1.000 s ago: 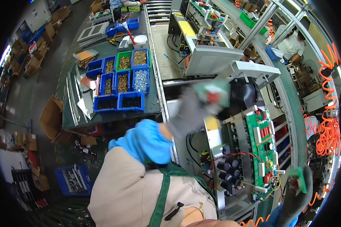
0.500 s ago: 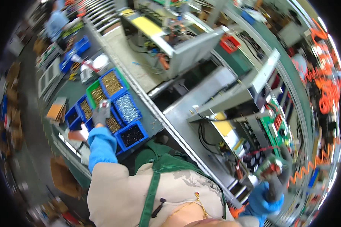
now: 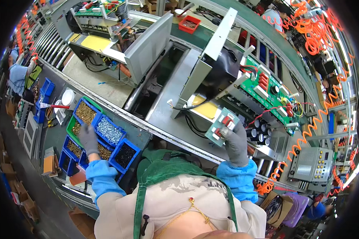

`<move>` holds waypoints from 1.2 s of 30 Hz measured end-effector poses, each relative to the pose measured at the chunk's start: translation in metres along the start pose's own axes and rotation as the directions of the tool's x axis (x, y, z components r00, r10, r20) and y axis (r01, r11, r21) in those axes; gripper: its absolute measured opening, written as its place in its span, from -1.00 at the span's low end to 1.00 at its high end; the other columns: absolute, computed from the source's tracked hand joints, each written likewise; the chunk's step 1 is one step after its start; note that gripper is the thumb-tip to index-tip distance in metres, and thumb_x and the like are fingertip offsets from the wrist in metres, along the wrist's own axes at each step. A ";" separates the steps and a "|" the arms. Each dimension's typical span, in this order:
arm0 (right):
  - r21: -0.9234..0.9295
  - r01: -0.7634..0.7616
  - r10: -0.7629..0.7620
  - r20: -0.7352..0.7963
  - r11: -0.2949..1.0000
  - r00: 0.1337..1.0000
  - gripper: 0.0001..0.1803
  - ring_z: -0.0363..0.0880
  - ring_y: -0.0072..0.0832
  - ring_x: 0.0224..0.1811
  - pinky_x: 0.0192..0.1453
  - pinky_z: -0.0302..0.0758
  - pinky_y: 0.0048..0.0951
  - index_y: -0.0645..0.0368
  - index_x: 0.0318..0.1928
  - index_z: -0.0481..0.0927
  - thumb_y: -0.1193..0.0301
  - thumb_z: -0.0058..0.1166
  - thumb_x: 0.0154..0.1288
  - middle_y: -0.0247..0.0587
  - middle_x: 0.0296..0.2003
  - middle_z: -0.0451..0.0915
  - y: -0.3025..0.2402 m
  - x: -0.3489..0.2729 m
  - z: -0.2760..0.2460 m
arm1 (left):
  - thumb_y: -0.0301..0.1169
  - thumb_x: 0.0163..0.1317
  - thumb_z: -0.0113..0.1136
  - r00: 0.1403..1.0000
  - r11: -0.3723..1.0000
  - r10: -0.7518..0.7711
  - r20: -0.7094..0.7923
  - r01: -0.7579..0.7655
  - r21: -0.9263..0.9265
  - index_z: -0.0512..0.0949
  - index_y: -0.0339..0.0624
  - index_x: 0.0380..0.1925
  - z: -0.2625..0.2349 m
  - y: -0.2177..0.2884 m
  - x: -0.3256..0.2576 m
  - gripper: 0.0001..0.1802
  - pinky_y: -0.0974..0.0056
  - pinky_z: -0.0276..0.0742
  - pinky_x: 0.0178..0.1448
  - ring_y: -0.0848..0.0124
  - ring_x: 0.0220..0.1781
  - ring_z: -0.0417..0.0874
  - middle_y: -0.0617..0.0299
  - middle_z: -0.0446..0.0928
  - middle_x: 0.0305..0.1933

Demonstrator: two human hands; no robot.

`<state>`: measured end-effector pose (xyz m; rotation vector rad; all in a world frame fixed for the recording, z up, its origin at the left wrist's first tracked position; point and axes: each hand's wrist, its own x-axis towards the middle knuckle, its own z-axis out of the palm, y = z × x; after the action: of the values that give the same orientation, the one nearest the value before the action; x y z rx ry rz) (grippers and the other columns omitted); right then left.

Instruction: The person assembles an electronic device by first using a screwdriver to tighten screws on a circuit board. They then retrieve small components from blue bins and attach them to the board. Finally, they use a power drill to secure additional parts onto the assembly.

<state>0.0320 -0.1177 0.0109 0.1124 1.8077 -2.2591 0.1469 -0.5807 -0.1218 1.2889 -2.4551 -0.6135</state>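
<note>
Holding a small green circuit board pinched in the right hand, steadying it against the open chassis; left hand is dipping loose-fingered into the blue screw bins beside it, grip unclear.

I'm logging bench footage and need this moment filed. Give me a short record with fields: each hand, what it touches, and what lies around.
left hand: grey glove, blue sleeve cover, reaching into the blue parts bins of screws and small hardware
right hand: grey glove, holding a small green circuit board at its lower edge
in front: open metal chassis with a large green circuit board and black capacitors
right side: orange coiled hoses
clothing: green apron
</note>
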 end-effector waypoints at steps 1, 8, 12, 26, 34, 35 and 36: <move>-0.002 0.011 -0.011 -0.005 1.000 1.000 -0.58 0.61 -0.48 -0.21 -0.10 0.58 -0.43 0.29 0.04 0.44 0.54 0.11 0.12 -0.22 -0.18 0.58 0.003 0.000 0.004 | -0.20 0.19 0.10 0.983 0.931 0.128 0.129 -0.075 -0.357 0.54 -0.24 -0.03 -0.009 0.063 -0.024 -0.57 0.19 0.42 0.11 0.17 0.02 0.55 0.03 0.57 -0.05; 0.053 -0.018 0.019 -0.028 0.998 0.999 -0.55 0.59 -0.47 -0.17 -0.08 0.57 -0.41 0.27 0.06 0.42 0.43 0.17 0.14 -0.21 -0.18 0.58 0.028 -0.009 0.020 | -0.33 0.20 0.12 0.199 0.540 0.768 0.609 0.311 -0.782 0.48 -0.38 0.02 0.010 0.244 -0.158 -0.57 0.29 0.51 -0.03 0.37 -0.13 0.59 0.10 0.59 -0.18; -0.361 0.307 -0.334 -0.013 0.881 0.943 -0.37 0.49 -0.35 0.04 0.02 0.53 -0.36 0.31 0.10 0.37 0.36 0.28 0.03 -0.05 0.04 0.48 0.016 -0.016 0.008 | -0.29 0.19 0.11 0.098 0.632 0.729 0.677 0.283 -0.722 0.49 -0.39 -0.01 0.023 0.255 -0.159 -0.56 0.27 0.50 -0.02 0.38 -0.13 0.58 0.09 0.57 -0.19; -0.889 0.410 -0.350 0.325 0.203 0.879 -0.39 0.46 -0.09 -0.08 0.00 0.42 -0.16 0.18 0.00 0.42 0.42 0.30 -0.16 -0.07 -0.13 0.50 -0.001 -0.010 -0.037 | -0.46 0.12 0.08 0.405 0.447 0.894 0.192 -0.838 -0.313 0.37 -0.23 0.06 0.048 0.302 -0.150 -0.55 0.17 0.57 -0.37 0.16 -0.36 0.67 0.05 0.54 -0.10; -0.908 0.399 -0.323 0.341 0.131 0.883 -0.36 0.43 -0.05 -0.05 0.02 0.40 -0.15 0.26 0.05 0.35 0.38 0.30 -0.09 0.00 -0.06 0.46 0.002 0.003 -0.027 | -0.40 0.14 0.09 0.320 0.355 0.882 0.346 -0.934 -0.041 0.44 -0.28 -0.17 0.066 0.329 -0.151 -0.73 0.27 0.60 -0.37 0.23 -0.39 0.68 0.08 0.54 -0.32; -0.906 0.405 -0.329 0.347 0.125 0.878 -0.36 0.43 -0.04 -0.04 0.02 0.40 -0.16 0.26 0.06 0.35 0.38 0.30 -0.08 0.01 -0.05 0.46 0.002 0.004 -0.028 | -0.40 0.14 0.09 0.351 0.388 0.865 0.358 -0.921 -0.036 0.45 -0.27 -0.19 0.064 0.327 -0.151 -0.74 0.26 0.60 -0.38 0.24 -0.39 0.68 0.10 0.54 -0.33; -0.908 0.393 -0.307 0.336 0.147 0.890 -0.35 0.41 -0.03 0.00 0.04 0.40 -0.15 0.26 0.07 0.34 0.38 0.29 -0.06 0.03 -0.01 0.44 0.001 0.005 -0.028 | -0.39 0.14 0.09 0.374 0.415 0.850 0.372 -0.909 -0.035 0.45 -0.26 -0.20 0.057 0.328 -0.152 -0.76 0.25 0.60 -0.39 0.24 -0.40 0.67 0.11 0.54 -0.34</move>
<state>0.0249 -0.0912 0.0021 -0.6985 3.0524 -0.7644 -0.0253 -0.2749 -0.0172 -0.3310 -3.0012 -0.2926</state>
